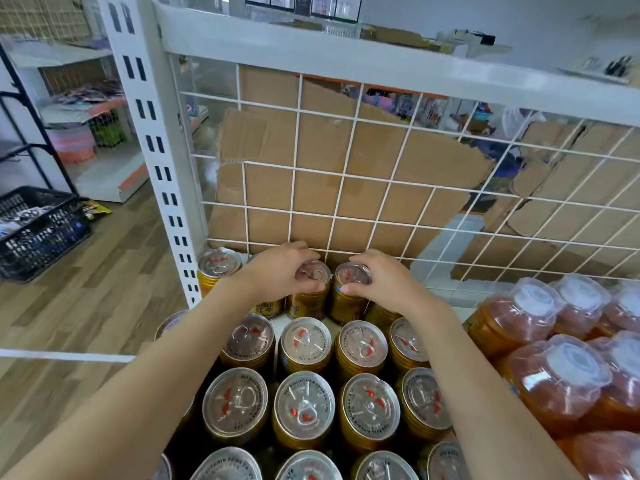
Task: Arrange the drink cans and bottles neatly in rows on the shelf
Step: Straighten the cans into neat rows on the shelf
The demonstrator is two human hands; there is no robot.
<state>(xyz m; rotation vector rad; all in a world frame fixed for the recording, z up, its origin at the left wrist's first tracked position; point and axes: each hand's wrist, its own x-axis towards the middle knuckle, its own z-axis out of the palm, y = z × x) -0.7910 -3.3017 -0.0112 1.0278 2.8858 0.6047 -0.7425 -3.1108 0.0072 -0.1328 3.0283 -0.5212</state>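
Shelf (162,188) nearly filled: near cans (304,407) in rows, bottles (554,375) right. Left hand (277,271) grips a far can (313,271), right hand (388,282) its neighbour (353,273); far row looks unfinished.

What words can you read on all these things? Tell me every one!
"VITAMIN DRINK CO LTD": stamped round the lid of a gold can, only just readable.
Printed label on a back-row can: too blurred.
Orange bottles: no text shows.
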